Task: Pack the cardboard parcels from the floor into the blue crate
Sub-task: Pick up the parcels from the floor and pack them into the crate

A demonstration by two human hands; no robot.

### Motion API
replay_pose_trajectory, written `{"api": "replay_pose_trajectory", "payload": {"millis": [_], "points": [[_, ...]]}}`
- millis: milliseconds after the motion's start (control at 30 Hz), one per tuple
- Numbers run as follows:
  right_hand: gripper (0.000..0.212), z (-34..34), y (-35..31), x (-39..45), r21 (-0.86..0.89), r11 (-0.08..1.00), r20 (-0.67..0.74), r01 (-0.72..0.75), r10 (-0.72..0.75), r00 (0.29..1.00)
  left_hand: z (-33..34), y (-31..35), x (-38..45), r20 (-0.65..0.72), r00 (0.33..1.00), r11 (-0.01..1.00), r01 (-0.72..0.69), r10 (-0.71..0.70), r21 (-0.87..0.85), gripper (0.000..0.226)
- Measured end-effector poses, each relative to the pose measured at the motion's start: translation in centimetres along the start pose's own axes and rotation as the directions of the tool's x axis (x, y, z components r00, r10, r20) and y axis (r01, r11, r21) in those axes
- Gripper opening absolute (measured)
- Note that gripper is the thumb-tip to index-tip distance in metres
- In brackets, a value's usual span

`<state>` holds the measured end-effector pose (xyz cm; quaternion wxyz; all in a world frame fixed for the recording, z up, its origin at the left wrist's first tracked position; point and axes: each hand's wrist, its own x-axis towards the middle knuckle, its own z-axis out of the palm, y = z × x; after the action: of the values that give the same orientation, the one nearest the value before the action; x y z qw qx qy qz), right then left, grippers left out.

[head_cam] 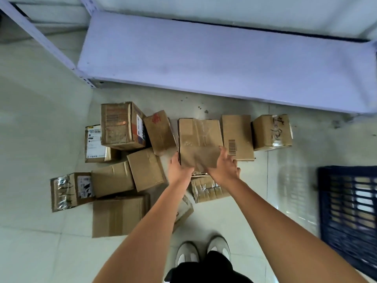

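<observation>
Several cardboard parcels lie scattered on the pale tiled floor. Both my hands hold one taped brown parcel (199, 137) in the middle of the pile. My left hand (179, 170) grips its near left edge and my right hand (224, 167) grips its near right side, thumb on top. A flat parcel with a barcode (237, 135) lies just right of it, and a parcel with handwriting (272, 131) lies further right. The blue crate (350, 217) stands on the floor at the right edge, with something brown showing through its slatted wall.
A white metal shelf (204, 56) runs across the top, its post (87, 78) at the left. More parcels lie left of my arms, one large box (120, 215) nearest. A taped parcel (208, 189) lies beneath my hands. My shoes (202, 254) stand at the bottom.
</observation>
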<state>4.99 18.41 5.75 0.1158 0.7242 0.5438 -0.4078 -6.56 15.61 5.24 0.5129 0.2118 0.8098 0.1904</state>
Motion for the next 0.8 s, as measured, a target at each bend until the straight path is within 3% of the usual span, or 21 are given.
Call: {"api": "replay_pose_trajectory", "payload": {"millis": [200, 267, 333, 433, 567, 733, 800], "points": [[0.07, -9.2, -1.0, -10.5, 0.244, 0.969, -0.083, 0.026, -0.006, 0.997, -4.2, 6.8, -11.0, 0.022, 1.0, 0.995, -0.008, 0.01, -0.102, 0.056], [0.062, -11.9, -0.7, -12.8, 0.323, 0.946, -0.118, 0.02, 0.019, 0.993, -4.9, 8.7, -13.6, 0.046, 0.997, 0.994, -0.049, 0.054, -0.1, 0.042], [0.055, -14.6, -0.2, -14.5, 0.431, 0.902, -0.125, -0.021, 0.083, 0.989, -5.1, 10.7, -15.8, 0.05, 0.995, 0.992, -0.084, 0.09, -0.097, 0.033], [0.052, -18.6, 1.1, -16.1, 0.632, 0.773, -0.122, -0.052, 0.165, 0.979, -4.3, 13.4, -19.0, 0.025, 0.998, 0.987, -0.055, 0.06, -0.153, 0.041], [0.051, -23.5, 5.0, -16.9, 0.831, 0.555, -0.123, -0.032, 0.241, 0.963, -0.1, 15.8, -22.9, 0.008, 0.993, 0.975, -0.117, 0.12, -0.19, 0.03], [0.043, -29.4, 13.4, -18.2, 0.863, 0.499, -0.222, 0.075, 0.243, 0.944, 8.0, 17.3, -27.9, 0.037, 0.99, 0.928, -0.113, 0.135, -0.356, 0.031], [0.037, -31.7, 17.0, -18.7, 0.878, 0.472, -0.236, 0.085, 0.272, 0.933, 11.9, 17.9, -30.2, 0.031, 0.987, 0.915, -0.134, 0.158, -0.382, 0.042]]}}
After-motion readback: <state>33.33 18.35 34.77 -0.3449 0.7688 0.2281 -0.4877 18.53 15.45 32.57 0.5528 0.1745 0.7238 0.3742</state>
